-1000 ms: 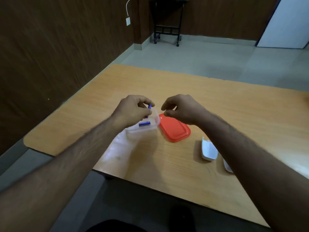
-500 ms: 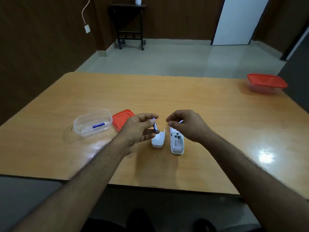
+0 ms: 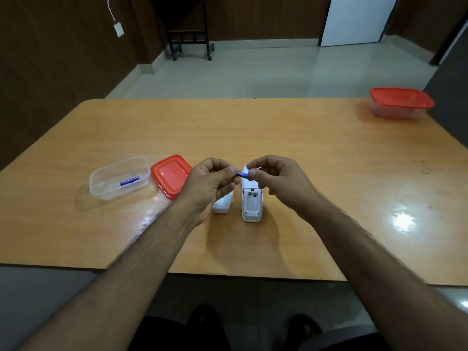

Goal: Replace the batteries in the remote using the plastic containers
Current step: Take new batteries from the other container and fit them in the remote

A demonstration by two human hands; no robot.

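- Left hand [image 3: 210, 183]: fingers curled, thumb and forefinger pinching one end of a blue battery [image 3: 242, 174], held above the table's middle.
- Right hand [image 3: 276, 181]: fingers curled, pinching the other end of the same battery.
- Remote [image 3: 251, 198]: white, lying face down on the table [image 3: 304, 148] directly under the hands, battery bay open toward the near edge.
- Battery cover [image 3: 222, 205]: white, lying just beside the remote on its left, partly hidden by the left hand.
- Open container [image 3: 119, 177]: clear plastic, toward the left edge, one blue battery [image 3: 129, 181] lying inside.
- Red lid [image 3: 170, 175]: flat on the table, just beside the open container.
- Closed container [image 3: 400, 102]: red-lidded, at the far right corner.
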